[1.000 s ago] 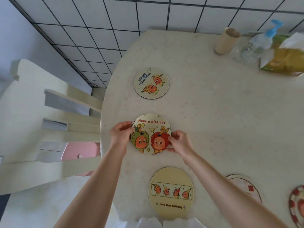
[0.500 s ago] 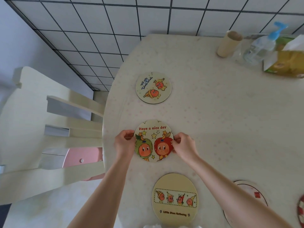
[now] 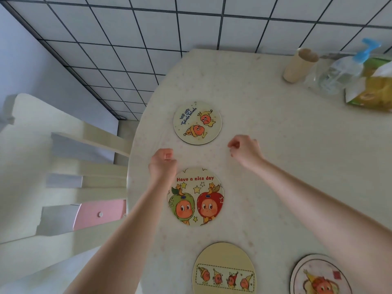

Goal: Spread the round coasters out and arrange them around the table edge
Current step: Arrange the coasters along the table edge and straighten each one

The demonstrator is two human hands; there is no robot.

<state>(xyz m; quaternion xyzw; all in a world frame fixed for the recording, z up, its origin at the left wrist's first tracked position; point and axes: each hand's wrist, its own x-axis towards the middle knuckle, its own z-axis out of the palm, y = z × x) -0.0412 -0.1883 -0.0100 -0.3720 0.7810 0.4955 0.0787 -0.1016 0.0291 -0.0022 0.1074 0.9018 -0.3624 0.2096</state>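
Round cartoon coasters lie along the left edge of the pale table [image 3: 286, 158]. The "Have a nice day" coaster [image 3: 196, 197] lies flat, with nothing holding it. Beyond it lies the "We are" coaster [image 3: 197, 122]. Nearer me lie a yellow coaster [image 3: 224, 270] and a partly cut-off coaster [image 3: 320, 276] at the bottom right. My left hand [image 3: 163, 163] hovers over the upper left rim of the "Have a nice day" coaster, fingers curled, empty. My right hand [image 3: 245, 150] is between the two upper coasters to their right, fingers loosely curled, empty.
A beige cup [image 3: 300, 65], a clear pump bottle with a blue top [image 3: 343, 71] and a yellow-green packet [image 3: 375, 90] stand at the table's far right. A cream chair [image 3: 70, 172] sits close against the table's left edge. A tiled wall is behind.
Both hands have let go of the "Have a nice day" coaster and moved forward, away from me. The coaster now lies free on the table.
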